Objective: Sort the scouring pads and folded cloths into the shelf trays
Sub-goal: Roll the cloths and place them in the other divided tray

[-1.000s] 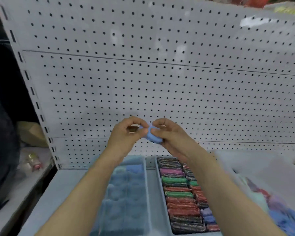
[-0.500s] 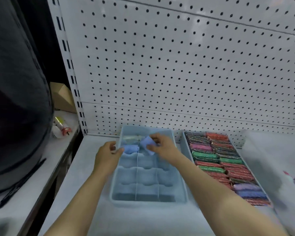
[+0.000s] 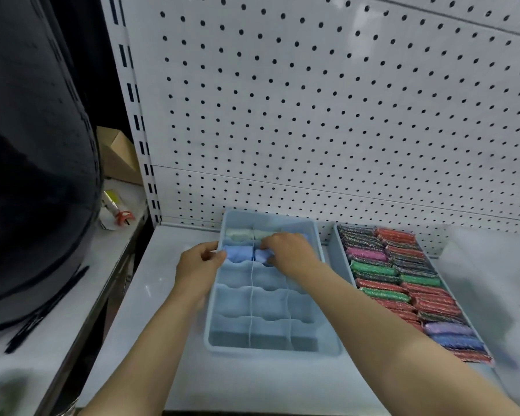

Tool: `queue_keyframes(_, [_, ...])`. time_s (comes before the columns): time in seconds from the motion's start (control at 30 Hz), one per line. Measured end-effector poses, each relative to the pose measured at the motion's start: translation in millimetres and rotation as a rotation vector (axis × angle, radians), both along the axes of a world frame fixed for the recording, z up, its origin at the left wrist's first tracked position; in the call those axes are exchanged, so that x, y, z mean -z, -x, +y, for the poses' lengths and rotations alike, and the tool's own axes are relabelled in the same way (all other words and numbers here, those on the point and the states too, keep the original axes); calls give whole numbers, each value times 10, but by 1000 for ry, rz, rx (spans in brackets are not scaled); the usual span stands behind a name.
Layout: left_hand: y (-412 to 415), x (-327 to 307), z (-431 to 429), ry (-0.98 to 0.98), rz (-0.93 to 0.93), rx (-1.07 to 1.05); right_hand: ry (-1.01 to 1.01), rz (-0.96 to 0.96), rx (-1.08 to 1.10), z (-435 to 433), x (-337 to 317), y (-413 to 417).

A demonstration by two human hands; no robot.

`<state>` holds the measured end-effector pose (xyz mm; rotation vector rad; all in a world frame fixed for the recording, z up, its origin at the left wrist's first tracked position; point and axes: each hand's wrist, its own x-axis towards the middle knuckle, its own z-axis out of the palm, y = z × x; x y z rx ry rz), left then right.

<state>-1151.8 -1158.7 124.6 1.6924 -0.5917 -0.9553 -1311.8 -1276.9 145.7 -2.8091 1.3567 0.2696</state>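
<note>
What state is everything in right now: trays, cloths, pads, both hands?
Divided tray: front rows empty, back two rows hold cloths.
Pale cloths: folded, seated in back row.
Left blue cloth: folded, seated in second row.
Middle blue cloth: in second row, gripped by right hand.
Scouring pads: packed tight in right tray.
Left hand: curled at divided tray's left rim, grip unclear.

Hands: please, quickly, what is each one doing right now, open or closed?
Left hand: closed, its grip on the left rim of the divided tray.
Right hand: closed, pinching a folded blue cloth in the tray's second row.
</note>
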Motion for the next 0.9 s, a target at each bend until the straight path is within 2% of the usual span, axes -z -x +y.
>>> queue_keyframes(0.07, [-7, -4, 7, -9, -1, 8, -82, 48, 28, -18, -18, -59])
queue_keyframes(0.17, [-9, -14, 24, -20, 4, 15, -198, -86, 63, -28, 45, -9])
queue_keyframes(0.33, [34, -17, 6, -36, -14, -7, -191, -167, 113, 21, 74, 17])
queue_keyframes(0.43, [102, -61, 0, -52, -37, -41, -328, -217, 104, 1, -38, 71])
queue_keyframes(0.5, [163, -89, -35, -78, -78, -68, -399, -320, 109, -3, -185, 209])
queue_keyframes(0.57, [272, -160, -88, -135, -205, -102, -370, -454, 100, -27, -384, 430])
queue_keyframes(0.63, [472, -260, -195, -228, -470, -163, -293, -559, 62, -101, -616, 764])
queue_keyframes(0.7, [795, -428, -336, -170, -651, -204, -222, -659, 37, -179, -847, 1152])
queue_keyframes(0.8, [1690, -679, -588, 49, -691, -87, -114, -753, 51, -303, -1107, 1960])
queue_keyframes(0.9, [2820, -813, -767, 180, -736, 172, -45, -822, 140, -463, -1184, 2927])
